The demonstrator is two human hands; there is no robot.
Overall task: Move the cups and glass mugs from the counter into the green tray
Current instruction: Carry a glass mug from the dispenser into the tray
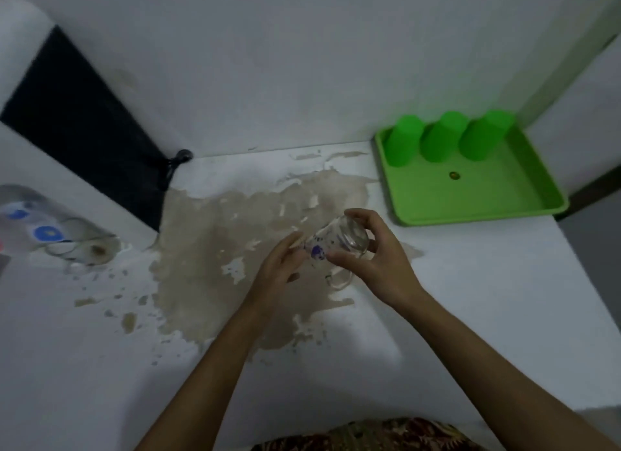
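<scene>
A glass mug is held tilted above the table in the grip of the right hand, whose fingers are closed around its base and side, while the left hand is laid loosely open against its mouth end. The mug's handle is seen hanging below it, over a worn brown patch. Further right, at the back, a green tray is set on the table with three green cups standing upside down along its far edge; more glassware is seen blurred at far left.
</scene>
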